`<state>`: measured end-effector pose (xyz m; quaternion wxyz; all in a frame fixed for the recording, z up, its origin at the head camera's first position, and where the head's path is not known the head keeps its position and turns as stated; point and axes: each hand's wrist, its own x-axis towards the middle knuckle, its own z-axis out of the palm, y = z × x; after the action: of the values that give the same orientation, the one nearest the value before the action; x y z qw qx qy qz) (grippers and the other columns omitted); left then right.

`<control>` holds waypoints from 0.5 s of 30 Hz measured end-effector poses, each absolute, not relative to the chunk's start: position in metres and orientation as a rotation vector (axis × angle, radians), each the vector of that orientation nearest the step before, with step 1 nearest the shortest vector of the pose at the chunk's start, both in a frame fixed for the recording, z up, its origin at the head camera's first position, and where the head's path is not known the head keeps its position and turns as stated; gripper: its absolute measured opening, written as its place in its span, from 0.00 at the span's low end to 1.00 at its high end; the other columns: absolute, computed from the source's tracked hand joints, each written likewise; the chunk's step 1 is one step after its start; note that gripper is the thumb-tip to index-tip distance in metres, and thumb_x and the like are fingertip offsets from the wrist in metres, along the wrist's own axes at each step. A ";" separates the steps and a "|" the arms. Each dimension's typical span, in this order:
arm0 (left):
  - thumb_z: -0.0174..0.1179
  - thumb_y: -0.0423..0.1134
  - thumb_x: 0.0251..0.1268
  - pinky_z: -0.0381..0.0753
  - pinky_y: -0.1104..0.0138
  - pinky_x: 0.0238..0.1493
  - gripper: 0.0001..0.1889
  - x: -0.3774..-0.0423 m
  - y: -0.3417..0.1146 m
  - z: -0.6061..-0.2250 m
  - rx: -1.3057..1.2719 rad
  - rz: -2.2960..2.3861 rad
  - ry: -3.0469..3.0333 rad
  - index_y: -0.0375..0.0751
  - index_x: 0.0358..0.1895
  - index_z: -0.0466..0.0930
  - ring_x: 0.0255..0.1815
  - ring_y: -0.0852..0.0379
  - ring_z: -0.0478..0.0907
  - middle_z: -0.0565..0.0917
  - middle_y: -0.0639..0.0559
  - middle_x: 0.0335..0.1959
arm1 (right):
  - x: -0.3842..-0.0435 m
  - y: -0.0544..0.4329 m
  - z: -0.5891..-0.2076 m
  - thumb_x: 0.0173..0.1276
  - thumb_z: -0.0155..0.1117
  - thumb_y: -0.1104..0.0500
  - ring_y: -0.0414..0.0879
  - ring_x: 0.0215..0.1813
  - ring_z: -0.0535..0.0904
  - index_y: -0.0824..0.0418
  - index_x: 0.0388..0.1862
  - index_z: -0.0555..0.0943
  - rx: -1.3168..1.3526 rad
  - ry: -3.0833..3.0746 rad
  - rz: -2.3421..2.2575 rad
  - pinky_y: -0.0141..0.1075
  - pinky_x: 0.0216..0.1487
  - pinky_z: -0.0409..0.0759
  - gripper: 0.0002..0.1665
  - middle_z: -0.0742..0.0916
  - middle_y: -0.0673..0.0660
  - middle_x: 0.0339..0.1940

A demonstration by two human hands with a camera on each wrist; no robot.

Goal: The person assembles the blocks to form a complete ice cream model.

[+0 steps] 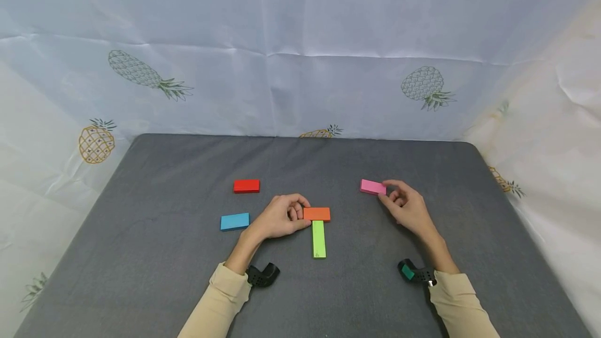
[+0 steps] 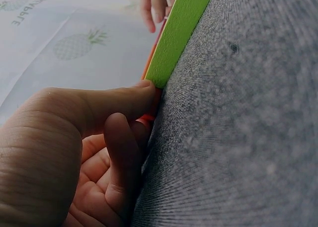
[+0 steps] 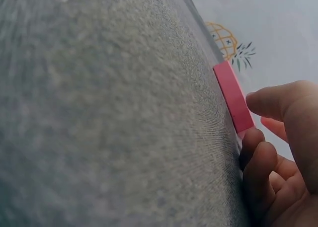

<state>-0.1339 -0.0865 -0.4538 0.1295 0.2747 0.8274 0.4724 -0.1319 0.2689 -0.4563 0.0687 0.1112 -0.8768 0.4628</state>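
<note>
While the left hand (image 1: 281, 216) is pinching the orange block (image 1: 318, 214), the right hand (image 1: 409, 210) the pink one (image 1: 372, 186), tugging is risking skewing the green one (image 1: 319, 240).

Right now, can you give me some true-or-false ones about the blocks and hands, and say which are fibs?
1. The left hand touches the orange block. True.
2. The red block lies farther back than the blue block. True.
3. The right hand touches the blue block. False: it touches the pink block.
4. Six blocks lie on the grey table. False: there are five.
5. The green block and the orange block make a T shape. True.
6. The pink block lies left of the red block. False: it lies to the right.
</note>
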 end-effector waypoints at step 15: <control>0.71 0.33 0.62 0.76 0.74 0.36 0.15 -0.134 -0.086 -0.455 0.832 1.380 2.426 0.36 0.50 0.82 0.23 0.71 0.73 0.83 0.50 0.28 | -0.140 0.275 -0.454 0.72 0.67 0.60 0.34 0.16 0.74 0.67 0.65 0.76 0.222 -2.833 1.347 0.32 0.19 0.74 0.25 0.78 0.57 0.32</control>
<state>-0.1341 -0.0864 -0.4555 0.1143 0.2836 0.8275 0.4709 -0.1405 0.2754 -0.4540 -0.0017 0.0706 -0.9008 0.4284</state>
